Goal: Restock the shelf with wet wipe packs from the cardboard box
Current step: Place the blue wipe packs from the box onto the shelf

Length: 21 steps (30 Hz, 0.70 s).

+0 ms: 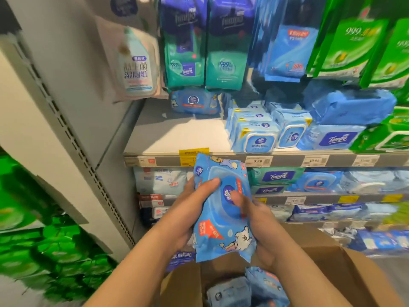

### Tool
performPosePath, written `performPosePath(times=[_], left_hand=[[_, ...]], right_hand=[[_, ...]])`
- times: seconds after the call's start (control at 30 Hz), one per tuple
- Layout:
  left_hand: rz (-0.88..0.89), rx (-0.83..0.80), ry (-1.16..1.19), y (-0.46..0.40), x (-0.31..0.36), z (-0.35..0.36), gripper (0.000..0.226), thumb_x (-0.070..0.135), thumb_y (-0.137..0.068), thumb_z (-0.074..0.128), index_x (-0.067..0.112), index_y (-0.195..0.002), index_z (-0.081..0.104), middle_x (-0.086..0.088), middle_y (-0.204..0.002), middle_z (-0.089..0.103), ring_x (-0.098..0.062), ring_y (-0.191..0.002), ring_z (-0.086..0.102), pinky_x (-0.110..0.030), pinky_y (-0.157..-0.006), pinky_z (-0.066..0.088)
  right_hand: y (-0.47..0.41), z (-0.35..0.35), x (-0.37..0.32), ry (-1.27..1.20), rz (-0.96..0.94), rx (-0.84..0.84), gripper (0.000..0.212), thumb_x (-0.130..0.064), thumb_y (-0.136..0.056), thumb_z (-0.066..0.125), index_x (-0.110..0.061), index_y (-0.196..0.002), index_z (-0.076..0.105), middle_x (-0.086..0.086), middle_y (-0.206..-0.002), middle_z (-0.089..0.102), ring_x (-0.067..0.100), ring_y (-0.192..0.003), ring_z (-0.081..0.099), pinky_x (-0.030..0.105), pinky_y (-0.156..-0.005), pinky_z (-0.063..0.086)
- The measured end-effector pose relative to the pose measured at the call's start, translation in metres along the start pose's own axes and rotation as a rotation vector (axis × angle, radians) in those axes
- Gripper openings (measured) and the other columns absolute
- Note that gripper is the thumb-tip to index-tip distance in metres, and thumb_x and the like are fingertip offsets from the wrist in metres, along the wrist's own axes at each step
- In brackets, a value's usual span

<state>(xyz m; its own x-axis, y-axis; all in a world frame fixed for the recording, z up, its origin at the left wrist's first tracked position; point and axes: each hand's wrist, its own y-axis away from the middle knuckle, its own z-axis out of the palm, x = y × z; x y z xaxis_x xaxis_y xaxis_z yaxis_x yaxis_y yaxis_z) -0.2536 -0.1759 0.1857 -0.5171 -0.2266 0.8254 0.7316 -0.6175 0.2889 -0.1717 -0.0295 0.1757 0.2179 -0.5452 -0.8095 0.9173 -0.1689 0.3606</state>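
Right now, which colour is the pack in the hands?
Blue, with a white cartoon bear, on the pack; head view.

"Tempo" on tall teal packs (184,43), on a flat blue pack (332,138), and on a green pack (276,176) one shelf lower. "999" on green hanging packs (352,47). "5.99" (257,161) and "19.90" (314,160) on shelf-edge price tags.

Both forearms bare, reaching fwd & up from bottom of frame, converging at centre. Left hand (188,209) grips the wet wipe pack (221,209) from its left edge, thumb across the front. Right hand (260,227) holds the right edge, thumb on the front, fingers curled behind.
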Motion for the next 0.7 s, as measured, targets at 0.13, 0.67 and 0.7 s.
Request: performPosePath(times=[0.13,0.67,0.7], left_hand=[[0.026,-0.032,-0.062,0.016,0.018,-0.014,0.047,0.027,-0.086,0.075,0.018,-0.131,0.065,-0.016,-0.118,0.075,-0.038,-0.107,0.073,-0.054,-0.094,0.058],[0.548,0.176,-0.144,-0.009,0.057,-0.026,0.054,0.009,-0.074,0.080,0.010,-0.126,0.064,-0.008,-0.112,0.078,-0.022,-0.098,0.077,-0.026,-0.074,0.060],[0.555,0.188,-0.157,-0.016,0.064,-0.033,0.058,0.009,-0.072,0.081,0.009,-0.127,0.063,-0.010,-0.111,0.078,-0.023,-0.096,0.077,-0.026,-0.071,0.060]], right_hand=[[-0.017,0.024,0.001,-0.122,-0.077,0.007,0.052,-0.032,-0.091,0.075,-0.008,-0.135,0.062,0.025,-0.130,0.066,0.049,-0.118,0.064,0.072,-0.104,0.043],[-0.068,0.106,-0.016,-0.123,-0.332,0.024,0.059,-0.048,-0.086,0.071,-0.013,-0.133,0.063,0.015,-0.120,0.073,0.032,-0.099,0.073,0.049,-0.088,0.056],[-0.069,0.104,-0.020,-0.087,-0.344,0.001,0.046,-0.038,-0.093,0.066,-0.011,-0.130,0.065,0.015,-0.119,0.074,0.032,-0.103,0.073,0.047,-0.089,0.057]])
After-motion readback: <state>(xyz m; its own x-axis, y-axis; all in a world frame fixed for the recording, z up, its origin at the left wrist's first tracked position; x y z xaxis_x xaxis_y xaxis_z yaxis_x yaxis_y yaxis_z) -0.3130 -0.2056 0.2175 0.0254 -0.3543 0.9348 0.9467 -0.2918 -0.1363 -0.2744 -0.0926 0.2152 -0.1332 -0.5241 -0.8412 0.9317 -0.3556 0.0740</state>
